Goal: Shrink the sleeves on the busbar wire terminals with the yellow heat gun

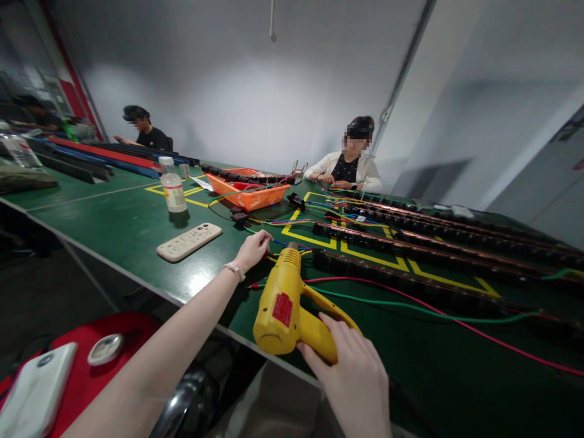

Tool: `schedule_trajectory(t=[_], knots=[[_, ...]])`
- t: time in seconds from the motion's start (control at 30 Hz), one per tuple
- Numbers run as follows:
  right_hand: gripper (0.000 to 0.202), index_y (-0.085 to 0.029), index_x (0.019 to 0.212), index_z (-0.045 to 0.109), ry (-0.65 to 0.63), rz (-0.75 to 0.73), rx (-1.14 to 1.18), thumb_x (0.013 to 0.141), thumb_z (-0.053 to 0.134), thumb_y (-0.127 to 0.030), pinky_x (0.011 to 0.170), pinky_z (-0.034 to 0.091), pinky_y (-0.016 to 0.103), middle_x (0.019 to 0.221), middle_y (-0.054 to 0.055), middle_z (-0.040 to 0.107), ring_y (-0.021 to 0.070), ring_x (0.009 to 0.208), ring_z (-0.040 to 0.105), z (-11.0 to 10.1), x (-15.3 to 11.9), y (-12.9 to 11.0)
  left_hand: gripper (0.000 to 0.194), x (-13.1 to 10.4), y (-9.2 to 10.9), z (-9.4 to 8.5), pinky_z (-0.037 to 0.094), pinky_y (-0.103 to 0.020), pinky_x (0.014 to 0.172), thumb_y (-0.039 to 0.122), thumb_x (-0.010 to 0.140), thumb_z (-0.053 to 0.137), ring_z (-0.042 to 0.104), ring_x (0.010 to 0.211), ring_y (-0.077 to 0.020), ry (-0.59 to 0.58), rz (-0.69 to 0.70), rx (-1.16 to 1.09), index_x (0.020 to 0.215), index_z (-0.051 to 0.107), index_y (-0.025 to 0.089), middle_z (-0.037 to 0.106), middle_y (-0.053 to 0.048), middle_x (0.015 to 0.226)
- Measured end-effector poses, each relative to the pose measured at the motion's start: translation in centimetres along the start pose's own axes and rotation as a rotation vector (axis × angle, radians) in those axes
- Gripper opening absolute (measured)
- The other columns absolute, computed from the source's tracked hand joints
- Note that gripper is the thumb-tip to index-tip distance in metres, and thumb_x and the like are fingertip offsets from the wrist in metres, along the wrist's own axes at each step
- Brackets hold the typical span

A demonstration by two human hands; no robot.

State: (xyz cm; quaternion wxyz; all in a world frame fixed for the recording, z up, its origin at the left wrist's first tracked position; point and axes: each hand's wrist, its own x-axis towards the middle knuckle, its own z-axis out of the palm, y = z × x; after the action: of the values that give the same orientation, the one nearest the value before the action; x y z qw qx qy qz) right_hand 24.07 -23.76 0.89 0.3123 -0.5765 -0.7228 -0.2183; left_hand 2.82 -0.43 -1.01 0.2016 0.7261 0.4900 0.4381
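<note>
Stool in red (98, 371) sits at the lower left, off the bench, with a white box and a round tin on it. On the green bench (118, 231) lie a cream remote control (188, 241) and, behind it, a clear plastic bottle (172, 185); an orange basket (250, 193) stands further back. The left hand (252, 248) reaches forward with fingers pinched narrow on thin coloured wires (269, 250) just ahead of the nozzle. The yellow heat gun (286, 304) lies low over the bench edge, its grip closed in the right hand (353, 377). It looks a hard plastic tool, stiff and fairly light, best held by that pistol grip, well clear of the metal nozzle. The wires seem soft and limp, easy to slip. To the right, long dark strips (433, 243) run across yellow floor-tape markings. A seated person (347, 170) works opposite; the walls are plain grey
</note>
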Motion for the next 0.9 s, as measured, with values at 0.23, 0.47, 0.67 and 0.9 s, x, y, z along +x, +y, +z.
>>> schedule_trajectory(t=[0.23,0.47,0.67,0.9], knots=[[0.050,-0.017,0.111,0.056,0.035,-0.013,-0.117,0.085,0.046,-0.059,0.091,0.032,0.040,0.094,0.004,0.063,0.0203,0.090,0.054,-1.1,-0.8,1.4,0.018,-0.1,0.5,-0.2,0.039,-0.021,0.064,0.025,0.088,0.041,0.056,0.065,-0.0118,0.018,-0.007,0.077,0.089,0.057,0.018,0.062,-0.001,0.071],[0.046,-0.017,0.106,0.053,-0.039,-0.101,-0.093,0.087,0.042,-0.057,0.098,0.031,0.037,0.094,0.002,0.061,0.0158,0.086,0.056,-1.5,-1.0,2.8,0.020,-0.1,0.7,-0.1,0.037,-0.021,0.062,0.025,0.089,0.038,0.055,0.063,-0.0121,0.014,-0.006,0.109,0.090,0.058,0.019,0.063,-0.001,0.069],[0.046,-0.015,0.101,0.052,-0.059,-0.141,-0.093,0.090,0.035,-0.056,0.094,0.033,0.037,0.088,0.003,0.058,0.0161,0.084,0.054,-1.4,-0.8,2.7,0.021,0.0,0.4,0.1,0.037,-0.020,0.059,0.026,0.090,0.038,0.054,0.060,-0.0119,0.009,-0.018,0.085,0.090,0.058,0.018,0.060,-0.001,0.065],[0.045,-0.012,0.102,0.051,-0.029,-0.157,-0.059,0.091,0.036,-0.052,0.095,0.034,0.038,0.086,0.005,0.054,0.0154,0.080,0.051,-0.2,-0.2,0.3,0.022,0.2,0.0,0.3,0.039,-0.021,0.060,0.025,0.089,0.040,0.055,0.063,-0.0123,0.010,-0.017,0.082,0.090,0.060,0.018,0.061,-0.002,0.068]])
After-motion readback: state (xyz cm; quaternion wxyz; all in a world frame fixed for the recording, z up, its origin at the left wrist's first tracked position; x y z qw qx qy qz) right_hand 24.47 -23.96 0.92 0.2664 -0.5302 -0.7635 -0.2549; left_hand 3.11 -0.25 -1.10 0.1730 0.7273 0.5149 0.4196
